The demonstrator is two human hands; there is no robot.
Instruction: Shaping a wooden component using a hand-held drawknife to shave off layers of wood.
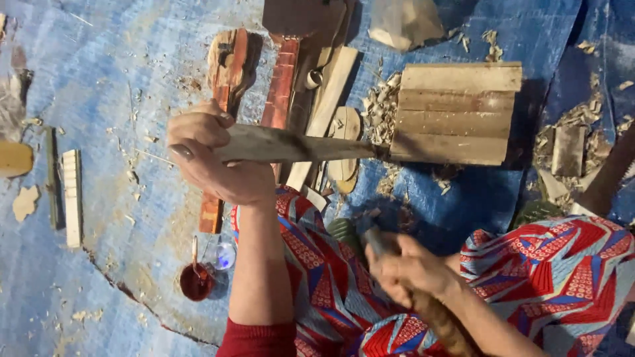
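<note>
Over blue tarp: left hand clenched on wood piece, stiff, light, tip on block; right hand gripping tool handle.

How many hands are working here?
2. The left hand grips a long wooden piece resting on the wooden block; the right hand, blurred, holds a dark tool over the lap.

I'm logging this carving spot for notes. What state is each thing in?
Left hand: gripping the wooden stick.
Wooden stick: held level, tip resting on the wooden block.
Wooden block: lying flat among shavings.
Right hand: blurred, gripping a tool handle.
Small pot: open, stick inside.
</note>
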